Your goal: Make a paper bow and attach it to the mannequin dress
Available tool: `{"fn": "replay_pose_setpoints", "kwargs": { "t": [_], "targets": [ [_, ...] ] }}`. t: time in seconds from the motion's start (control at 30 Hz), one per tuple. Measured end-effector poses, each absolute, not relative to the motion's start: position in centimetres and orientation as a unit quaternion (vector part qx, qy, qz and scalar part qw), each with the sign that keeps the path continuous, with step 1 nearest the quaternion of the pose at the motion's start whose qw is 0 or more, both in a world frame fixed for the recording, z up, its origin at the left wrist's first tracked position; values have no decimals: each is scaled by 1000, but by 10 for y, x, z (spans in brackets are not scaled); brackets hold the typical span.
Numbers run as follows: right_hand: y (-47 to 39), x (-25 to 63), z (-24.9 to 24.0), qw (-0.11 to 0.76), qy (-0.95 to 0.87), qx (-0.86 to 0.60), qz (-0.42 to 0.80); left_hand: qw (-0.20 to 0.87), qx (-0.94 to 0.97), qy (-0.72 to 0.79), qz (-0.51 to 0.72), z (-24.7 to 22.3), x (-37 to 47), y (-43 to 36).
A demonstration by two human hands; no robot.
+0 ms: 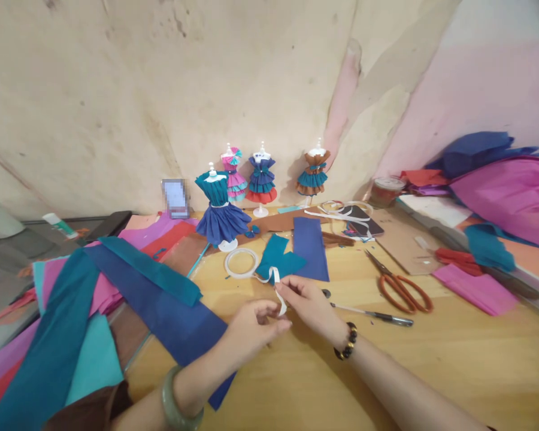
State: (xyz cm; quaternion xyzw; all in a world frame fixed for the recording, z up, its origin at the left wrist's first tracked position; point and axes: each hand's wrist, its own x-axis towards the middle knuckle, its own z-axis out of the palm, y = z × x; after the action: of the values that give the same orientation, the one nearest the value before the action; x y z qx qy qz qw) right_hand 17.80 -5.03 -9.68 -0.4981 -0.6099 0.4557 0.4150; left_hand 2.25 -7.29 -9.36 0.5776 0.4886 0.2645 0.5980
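My right hand (309, 304) pinches a thin white tape (281, 306) between thumb and fingertips, near the middle of the table. The tape runs up and left towards a white roll (241, 263) lying flat on the wood. Close beside the tape's lower end, my left hand (257, 328) has its thumb and fingers apart, and nothing shows clearly in its grasp. Teal paper pieces (281, 257) lie just behind the hands, next to a blue paper rectangle (311, 248).
Four small dress forms, including one in teal and blue (220, 209), stand behind. Orange-handled scissors (399, 287) and a pen (388, 318) lie right of my hands. Long paper strips (161, 305) cover the left; a phone (176, 199) leans against the wall.
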Motion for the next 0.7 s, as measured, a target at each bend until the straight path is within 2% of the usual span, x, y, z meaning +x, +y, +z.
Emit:
{"fn": "replay_pose_setpoints", "kwargs": {
  "t": [0.13, 0.3, 0.4, 0.57, 0.7],
  "targets": [
    [-50, 176, -98, 428, -564, -498, 501, 638, 557, 464, 259, -96, 20, -75],
    [-45, 188, -96, 384, -332, -365, 780, 659, 582, 400, 258, -98, 15, -74],
    [-42, 197, -93, 343, -212, -265, 876, 665, 581, 386, 266, -99, 12, -73],
    [-38, 203, -89, 318, -113, -200, 920, 666, 572, 390, 276, -98, 8, -70],
    [-35, 208, -82, 374, -125, -282, 875, 662, 564, 407, 280, -94, 7, -68]
  ]
}}
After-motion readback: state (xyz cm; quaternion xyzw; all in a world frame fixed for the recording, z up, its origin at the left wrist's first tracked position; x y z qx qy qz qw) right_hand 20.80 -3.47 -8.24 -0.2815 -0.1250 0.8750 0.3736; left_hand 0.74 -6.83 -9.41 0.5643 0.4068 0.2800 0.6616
